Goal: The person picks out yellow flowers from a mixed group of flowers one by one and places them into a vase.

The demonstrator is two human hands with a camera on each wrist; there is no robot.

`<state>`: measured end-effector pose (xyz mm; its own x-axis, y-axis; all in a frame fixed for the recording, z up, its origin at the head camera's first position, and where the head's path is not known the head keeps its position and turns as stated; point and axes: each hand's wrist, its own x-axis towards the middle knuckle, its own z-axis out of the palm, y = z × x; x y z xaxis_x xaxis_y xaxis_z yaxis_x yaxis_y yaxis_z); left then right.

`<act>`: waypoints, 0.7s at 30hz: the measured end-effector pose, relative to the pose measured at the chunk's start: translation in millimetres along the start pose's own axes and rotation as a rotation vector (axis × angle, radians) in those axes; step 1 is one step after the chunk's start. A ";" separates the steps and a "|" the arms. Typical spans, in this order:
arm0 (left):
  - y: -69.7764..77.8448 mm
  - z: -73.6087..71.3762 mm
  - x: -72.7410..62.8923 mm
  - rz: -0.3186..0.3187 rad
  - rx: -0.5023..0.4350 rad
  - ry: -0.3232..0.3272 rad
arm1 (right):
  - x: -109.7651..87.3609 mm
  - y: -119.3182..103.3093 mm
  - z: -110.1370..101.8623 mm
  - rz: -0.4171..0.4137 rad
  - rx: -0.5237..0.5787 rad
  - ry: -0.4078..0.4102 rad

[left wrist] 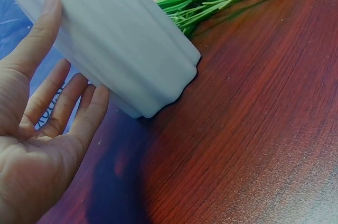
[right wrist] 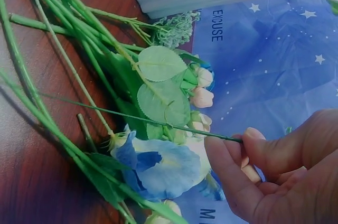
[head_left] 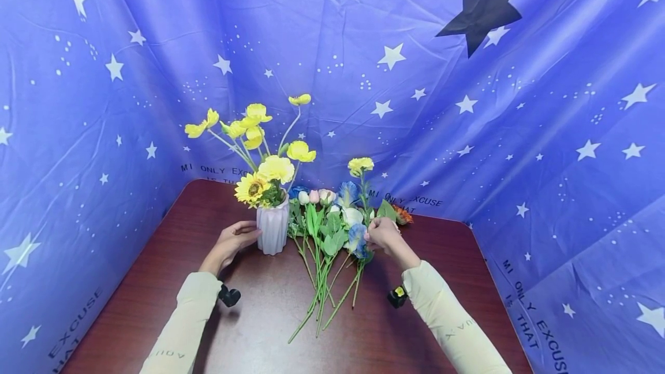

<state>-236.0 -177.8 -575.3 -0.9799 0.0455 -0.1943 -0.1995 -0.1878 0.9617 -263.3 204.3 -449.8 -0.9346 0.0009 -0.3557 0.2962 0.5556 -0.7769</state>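
My left hand (head_left: 238, 242) rests its thumb and fingertips against the side of a pale fluted vase (head_left: 272, 229), its fingers loosely extended. Yellow poppy-like flowers (head_left: 256, 113), a pale yellow bloom (head_left: 277, 169) and a sunflower (head_left: 253, 188) stand in the vase. Between thumb and index finger, my right hand (right wrist: 285, 166) pinches a thin green stem (right wrist: 142, 118). In the head view, a yellow carnation-like flower (head_left: 361, 165) rises upright above that hand. Just beside the right hand lies a blue flower (head_left: 357, 238) among the loose stems.
A pile of loose flowers lies right of the vase, with white and pink tulips (head_left: 314, 196), green leaves (head_left: 332, 235) and long stems (head_left: 318, 299) pointing to the front. An orange flower (head_left: 402, 214) lies at the back right. Starry blue cloth (head_left: 332, 74) surrounds the brown table (head_left: 260, 328).
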 end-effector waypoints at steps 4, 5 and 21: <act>-0.9 -0.7 1.8 -0.006 -0.011 0.000 | -0.1 -2.8 -0.3 -0.008 -0.002 0.001; -1.1 -0.6 2.1 -0.006 -0.013 -0.001 | 0.1 -3.5 -0.5 -0.011 0.003 -0.002; -1.5 -0.8 0.9 0.006 -0.004 0.003 | 6.5 -17.0 -19.7 -0.120 0.029 -0.341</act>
<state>-236.6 -178.2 -577.1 -0.9811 0.0416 -0.1891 -0.1936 -0.1921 0.9621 -278.4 211.3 -428.7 -0.8451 -0.3434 -0.4098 0.1982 0.5107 -0.8366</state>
